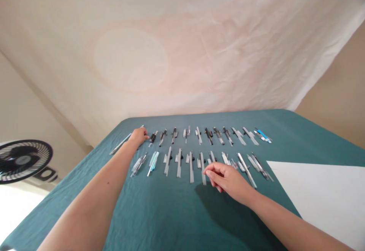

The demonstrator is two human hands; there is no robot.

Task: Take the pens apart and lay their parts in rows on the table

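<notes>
At the far left end of the back row, my left hand (139,137) reaches down to the cloth with its fingers curled together. The tip of a clear pen part (142,126) shows just past it; what the fingers grip, if anything, is hidden. Over the front row hangs my right hand (224,178), loosely closed, thumb near the forefinger, with nothing seen in it. Close to its fingertips lies a clear pen barrel (203,169) with small parts beside it. Dark pen parts (153,138) lie just right of my left hand.
Two rows of pen parts cross the green cloth (148,213), including a teal set (154,163) and a blue set (262,135). A long clear piece (120,144) lies at the left. White sheet (327,197) at right, black fan (24,161) beyond the left edge.
</notes>
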